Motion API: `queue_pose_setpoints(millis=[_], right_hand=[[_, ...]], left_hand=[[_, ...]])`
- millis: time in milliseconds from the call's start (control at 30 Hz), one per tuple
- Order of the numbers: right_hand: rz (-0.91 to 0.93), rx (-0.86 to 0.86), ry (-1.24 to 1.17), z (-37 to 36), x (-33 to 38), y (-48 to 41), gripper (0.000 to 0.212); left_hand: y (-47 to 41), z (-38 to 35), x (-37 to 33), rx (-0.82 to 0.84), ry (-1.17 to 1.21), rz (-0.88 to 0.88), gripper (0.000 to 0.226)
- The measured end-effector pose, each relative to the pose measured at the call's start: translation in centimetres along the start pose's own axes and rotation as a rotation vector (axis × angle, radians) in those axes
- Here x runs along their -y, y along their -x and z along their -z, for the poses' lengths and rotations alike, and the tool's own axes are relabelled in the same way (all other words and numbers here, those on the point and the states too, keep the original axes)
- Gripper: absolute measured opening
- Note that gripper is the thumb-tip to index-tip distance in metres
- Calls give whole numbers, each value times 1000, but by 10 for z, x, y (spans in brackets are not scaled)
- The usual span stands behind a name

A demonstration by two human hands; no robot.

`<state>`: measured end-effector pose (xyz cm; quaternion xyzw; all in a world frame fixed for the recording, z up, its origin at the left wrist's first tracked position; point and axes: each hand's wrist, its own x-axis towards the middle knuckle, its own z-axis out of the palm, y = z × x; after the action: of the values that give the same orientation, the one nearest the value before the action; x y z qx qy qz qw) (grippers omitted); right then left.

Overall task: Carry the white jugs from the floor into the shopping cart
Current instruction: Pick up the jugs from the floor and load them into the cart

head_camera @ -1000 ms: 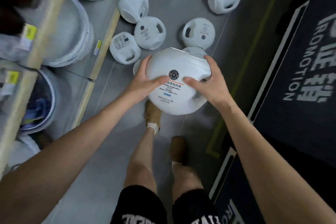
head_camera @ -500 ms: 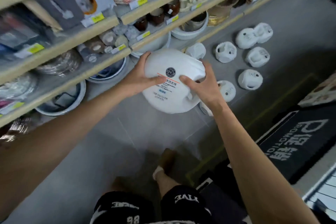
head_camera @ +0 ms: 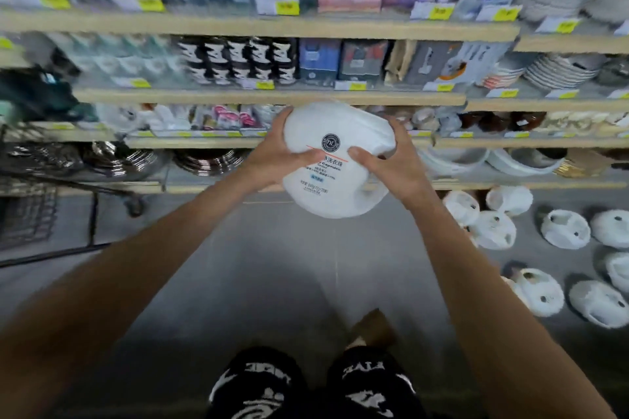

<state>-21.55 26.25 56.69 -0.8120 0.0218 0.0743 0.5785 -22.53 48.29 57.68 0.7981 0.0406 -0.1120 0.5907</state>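
At the far left stands the shopping cart (head_camera: 30, 214), a dark wire basket on a thin frame, with one small wheel (head_camera: 135, 206) on the grey floor (head_camera: 272, 282). It is well apart from the hands.

The left arm comes up from the near left corner, stretched forward and a little to the right. The left hand (head_camera: 272, 153) presses on the left side of the white jug (head_camera: 335, 163); its thumb lies across the front of the jug, near the printed label, and the other fingers wrap around the far side, so they are mostly hidden. The jug is in the air, in the middle of the scene, above the floor and in front of the lower shelves (head_camera: 272, 97). It is tilted, with the round dark logo facing the camera.

The right arm rises from the near right corner and bends slightly at the wrist. The right hand (head_camera: 394, 160) grips the right side of the jug; its thumb also lies on the front, pointing to the left thumb, with the fingers curled behind the upper edge. Both hands are closed firmly on the jug.

Near the bottom are black shorts (head_camera: 306, 384) with white letters and one brown shoe (head_camera: 374, 326).

To the right, more white jugs (head_camera: 565, 228) lie on the floor, close together, below the lowest shelf.
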Motion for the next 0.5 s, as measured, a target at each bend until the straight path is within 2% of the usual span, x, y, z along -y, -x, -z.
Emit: queue_pose_setpoints(millis=[100,200,367,500], right_hand=[[78,109,17,-83,38,-2,83],[143,242,67,-159,72,-4,96],[194,441,152,-274,121,-12,107],[261,560,196,-360,155,-14,94]], left_hand=[[35,85,21,-93,36,-13,106],[71,158,44,-206,62,-3,94],[123,254,86,-392,143,76,113],[153,318,120,-543,133,122,99]])
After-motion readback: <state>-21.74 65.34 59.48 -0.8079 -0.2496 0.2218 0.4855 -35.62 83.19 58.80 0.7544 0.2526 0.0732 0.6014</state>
